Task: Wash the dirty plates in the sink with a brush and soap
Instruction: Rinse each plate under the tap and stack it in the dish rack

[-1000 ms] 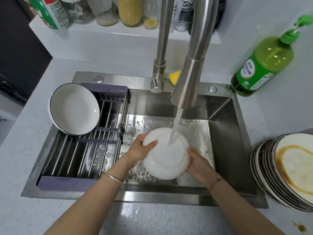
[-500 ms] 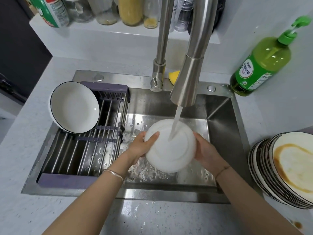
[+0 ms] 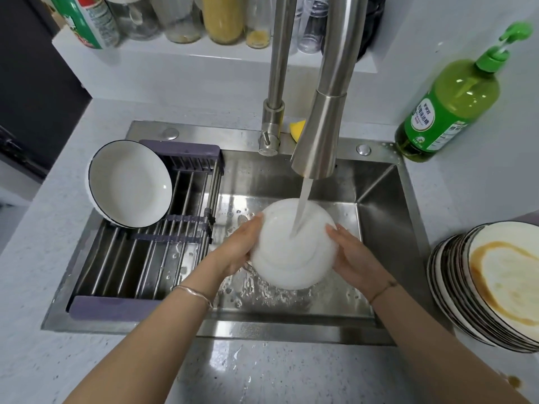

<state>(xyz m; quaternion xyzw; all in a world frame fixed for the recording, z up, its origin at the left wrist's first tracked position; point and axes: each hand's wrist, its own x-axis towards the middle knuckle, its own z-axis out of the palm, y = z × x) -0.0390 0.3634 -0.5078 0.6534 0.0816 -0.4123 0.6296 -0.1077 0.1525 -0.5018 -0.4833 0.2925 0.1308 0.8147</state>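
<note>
Head view: plate (image 3: 288,258) clasped between left hand (image 3: 237,247), right hand (image 3: 354,255).

Bare forearms; silver bangle (image 3: 194,295), perhaps cord bracelet (image 3: 382,290)

rack (image 3: 140,258) in sink (image 3: 379,217) – left, plate stack (image 3: 455,293) – rt

Row of jars and bottles (image 3: 224,18) on white ledge (image 3: 163,58) behind faucet. Green-labelled can (image 3: 87,20) at ledge's left end. Yellow object (image 3: 297,130), partly hidden, on steel deck behind spout. Small brown stain (image 3: 514,382) on grey speckled countertop (image 3: 38,287), bottom right.
</note>
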